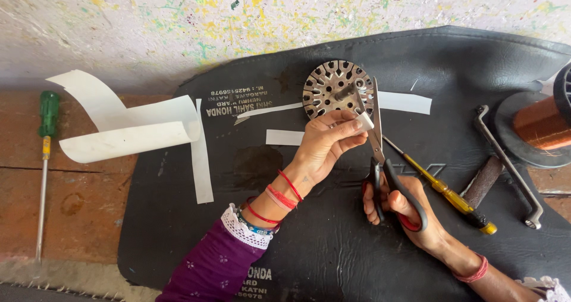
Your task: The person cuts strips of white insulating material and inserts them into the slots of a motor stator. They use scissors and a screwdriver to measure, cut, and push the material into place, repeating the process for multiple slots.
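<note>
Head view: paper slip (365, 121) in left fingers (345, 125), scissors (380, 159) in right hand (404, 210).

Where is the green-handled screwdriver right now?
In the head view the green-handled screwdriver lies at far left on the reddish floor, left of the curled white paper.

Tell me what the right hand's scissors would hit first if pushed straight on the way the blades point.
The right hand aims the scissors up the picture. Going on, the blades would likely meet the round slotted metal core near its right edge, just past the white paper piece held by the left hand; depth is unclear.
</note>
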